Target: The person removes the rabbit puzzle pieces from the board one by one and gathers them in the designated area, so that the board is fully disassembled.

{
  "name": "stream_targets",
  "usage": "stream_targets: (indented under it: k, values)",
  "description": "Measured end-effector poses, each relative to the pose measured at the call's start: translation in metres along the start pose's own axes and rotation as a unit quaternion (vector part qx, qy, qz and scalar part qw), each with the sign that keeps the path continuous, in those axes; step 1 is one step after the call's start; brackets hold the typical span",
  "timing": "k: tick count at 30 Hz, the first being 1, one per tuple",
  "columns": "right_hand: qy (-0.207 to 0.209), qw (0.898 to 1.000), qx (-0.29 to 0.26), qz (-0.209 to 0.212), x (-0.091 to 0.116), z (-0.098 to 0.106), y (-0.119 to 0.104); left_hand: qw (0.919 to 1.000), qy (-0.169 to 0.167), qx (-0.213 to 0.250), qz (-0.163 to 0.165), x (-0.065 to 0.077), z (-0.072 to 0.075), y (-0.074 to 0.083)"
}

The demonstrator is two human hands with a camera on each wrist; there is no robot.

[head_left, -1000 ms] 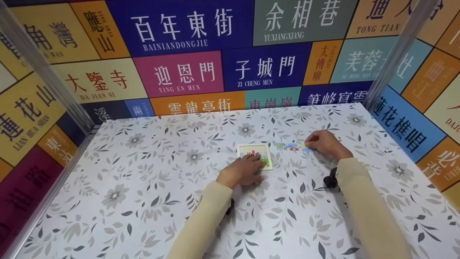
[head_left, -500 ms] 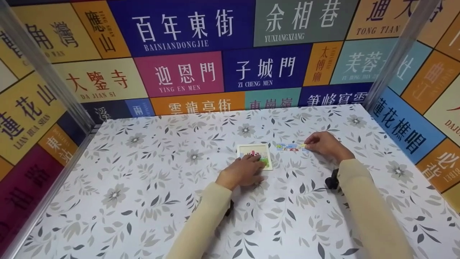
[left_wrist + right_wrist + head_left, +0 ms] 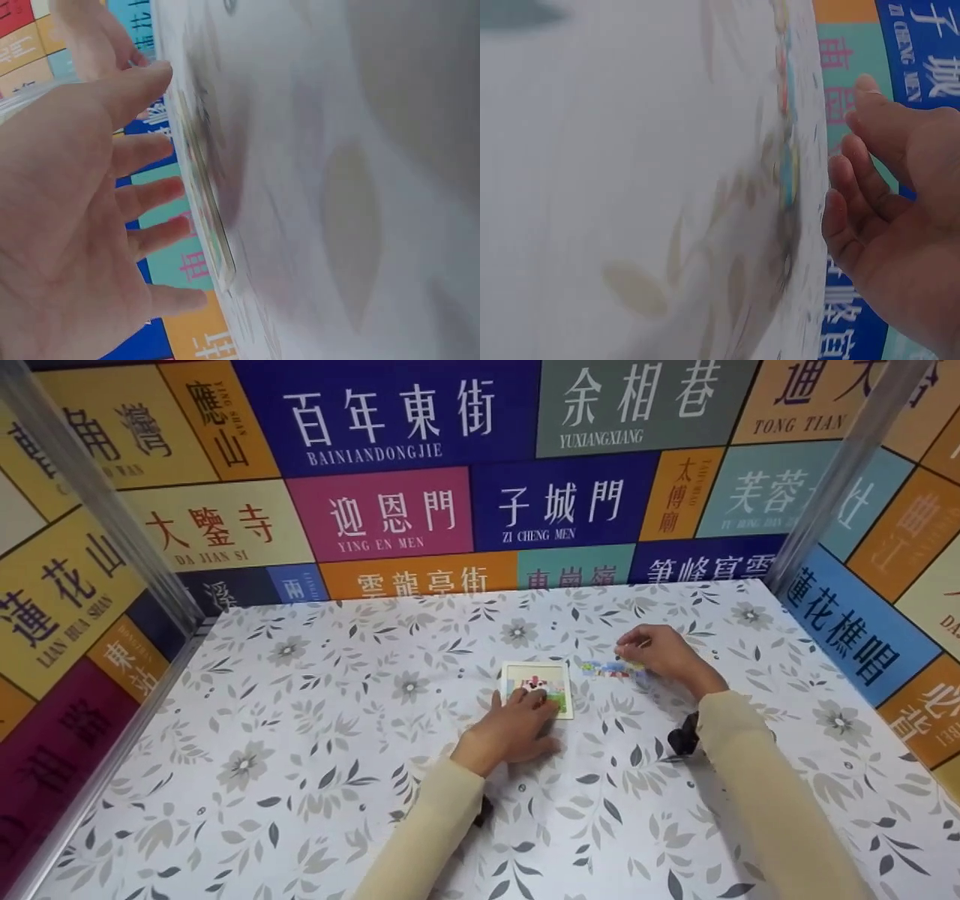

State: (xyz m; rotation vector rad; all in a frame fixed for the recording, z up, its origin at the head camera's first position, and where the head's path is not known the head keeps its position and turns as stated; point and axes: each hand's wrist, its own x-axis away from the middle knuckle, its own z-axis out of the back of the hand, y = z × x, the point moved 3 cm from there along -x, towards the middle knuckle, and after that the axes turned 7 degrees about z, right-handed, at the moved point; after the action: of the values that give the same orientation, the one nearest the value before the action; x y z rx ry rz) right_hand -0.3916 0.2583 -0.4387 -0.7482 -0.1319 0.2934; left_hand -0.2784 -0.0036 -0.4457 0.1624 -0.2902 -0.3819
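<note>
On the far left stands a side wall of printed signs, a yellow one [image 3: 64, 585] among them, with a clear post [image 3: 97, 487] at the corner. The worktop [image 3: 300, 810] wears a white cover with grey leaves and flowers. A beige sleeve [image 3: 427, 832] reaches in from the near edge, ending at the left hand [image 3: 510, 733], which lies over the near part of a small white-rimmed frame [image 3: 568, 690]. Its grip is released, the fingers spread and fairly straight; whether they touch the frame cannot be told. Inside the rim is a colourful picture, green at its lower right, partly covered by the fingers.

Just right of the frame, apart from it, small bright pieces [image 3: 611, 668] lie flat in a row on the worktop. The right hand [image 3: 667, 654] is raised over the right end of that row, its fingers loosely bent and its grip holding nothing visible. A black device [image 3: 684, 735] sits at that wrist, beside the other beige sleeve [image 3: 780, 795]. Furthest right, a blue sign [image 3: 862, 622] is on the side wall.
</note>
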Motion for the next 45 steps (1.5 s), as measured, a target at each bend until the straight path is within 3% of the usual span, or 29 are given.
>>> stream_targets:
  k: [4,12,17,24,30,45]
  values:
    - [0.002,1.000,-0.014,0.018,-0.006,-0.011,-0.014,0.9995,-0.005,0.022,0.023,0.004,-0.004,0.004]
    - [-0.006,0.998,-0.030,0.050,-0.017,-0.038,-0.043,0.9990,0.018,0.013,0.038,0.011,-0.007,0.006]
    - [-0.009,0.994,-0.055,0.091,-0.020,-0.055,-0.058,0.9984,0.002,0.026,0.051,0.013,-0.009,0.005]
    - [-0.047,0.994,-0.081,0.047,-0.026,-0.078,-0.071,0.9952,-0.037,0.062,0.065,0.011,-0.009,0.008]
    - [-0.060,0.994,-0.086,0.027,-0.031,-0.092,-0.080,0.9966,-0.032,0.047,0.060,0.010,-0.007,0.008]
    - [-0.114,0.990,-0.073,0.041,-0.038,-0.109,-0.084,0.9987,-0.030,0.018,0.036,0.012,-0.007,0.000]
